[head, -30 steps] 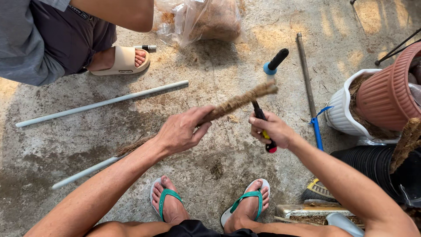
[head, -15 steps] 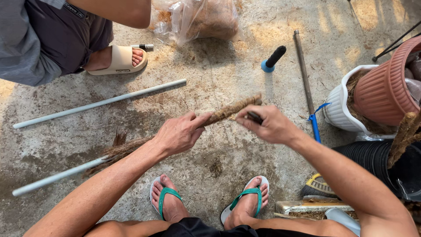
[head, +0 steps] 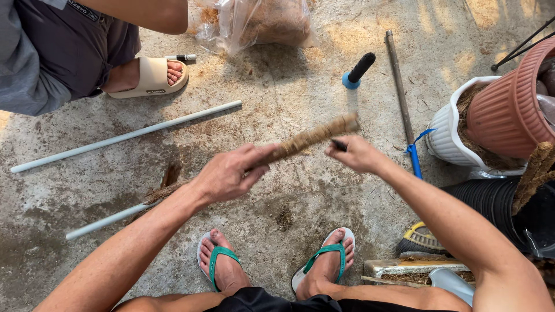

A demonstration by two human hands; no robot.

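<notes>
head view: left hand [head: 228, 175] grips a fibre-wrapped stick [head: 309, 137], held tilted above the middle of the concrete floor [head: 277, 196]. right hand [head: 357, 153] is closed around a small dark tool [head: 339, 145], just beside the stick's upper end. white pipe [head: 124, 137] lies toward the floor's left edge; terracotta pot [head: 509, 110] sits at the right edge.

Brown fibre-wrapped stick [head: 312, 137], green-strapped sandals [head: 218, 258] — terracotta ribbed pot [head: 509, 110]
</notes>
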